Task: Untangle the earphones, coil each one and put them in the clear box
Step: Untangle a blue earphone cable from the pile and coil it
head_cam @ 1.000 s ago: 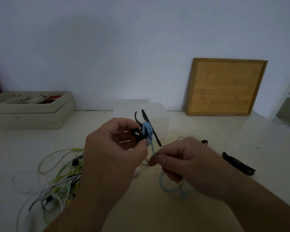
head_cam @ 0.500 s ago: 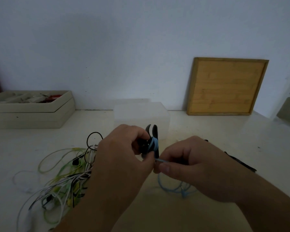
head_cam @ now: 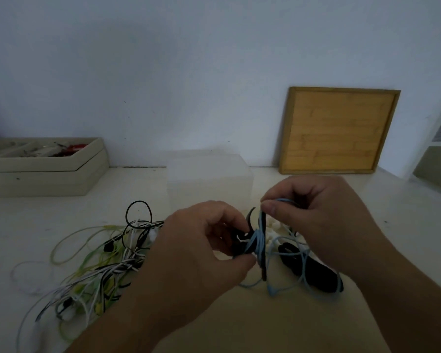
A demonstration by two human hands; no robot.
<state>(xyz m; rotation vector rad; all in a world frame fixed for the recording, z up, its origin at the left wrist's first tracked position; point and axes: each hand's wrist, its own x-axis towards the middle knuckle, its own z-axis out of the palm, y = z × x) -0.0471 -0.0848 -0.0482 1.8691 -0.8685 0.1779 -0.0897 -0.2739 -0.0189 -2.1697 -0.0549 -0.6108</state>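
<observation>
My left hand [head_cam: 196,253] pinches a small bundle where a light blue earphone cable [head_cam: 259,244] is wound around black earpieces and a black strap [head_cam: 264,250]. My right hand [head_cam: 323,220] is raised to the right of it, its thumb and forefinger pinching a loop of the same blue cable. The loose rest of the blue cable [head_cam: 301,278] trails on the table under my right hand. A tangle of green, white and black earphones [head_cam: 107,266] lies at the left. The clear box [head_cam: 209,174] stands behind my hands, near the wall.
A black strap-like piece [head_cam: 313,271] lies on the table below my right hand. A beige tray with small items [head_cam: 43,166] sits at the back left. A wooden board [head_cam: 339,131] leans on the wall at the back right.
My right hand has lifted up and to the right, drawing a loop of blue cable over the bundle. My left hand has sunk lower with the bundle. The view has dipped.
</observation>
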